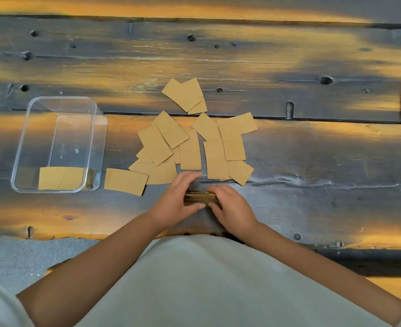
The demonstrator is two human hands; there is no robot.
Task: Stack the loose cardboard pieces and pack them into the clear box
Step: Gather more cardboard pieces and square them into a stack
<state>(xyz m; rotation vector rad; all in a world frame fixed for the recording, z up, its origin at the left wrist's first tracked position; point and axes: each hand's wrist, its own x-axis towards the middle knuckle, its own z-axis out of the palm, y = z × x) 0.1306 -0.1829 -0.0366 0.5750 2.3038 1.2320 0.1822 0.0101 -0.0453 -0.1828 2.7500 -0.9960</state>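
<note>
**Both hands closed round a small stack of cardboard**

My left hand (176, 201) and my right hand (232, 208) meet at the near middle of the wooden table (312, 197), with a small stack of cardboard pieces (200, 198) held edge-on between them. My left fingers curl over the far side of the stack and the thumb lies along its near edge; my right fingers (220, 190) bend over its right end and top. Neither hand is spread wide: the fingers are drawn in close, gripping the stack, and only its corrugated edge shows between them.

Just beyond my hands lie the loose cardboard pieces (190, 147), flat and overlapping in a rough fan, with a separate little cluster (185, 95) further away. One single piece (125, 181) lies apart on the left, between the fan and the clear box (20, 147).

The box stands well to my left, open at the top, with some cardboard pieces (61, 178) already lying at its near end. Its far part shows bare bottom. Bare table runs to the right of my hands and along the near edge in front of my light shirt (218, 291).
</note>
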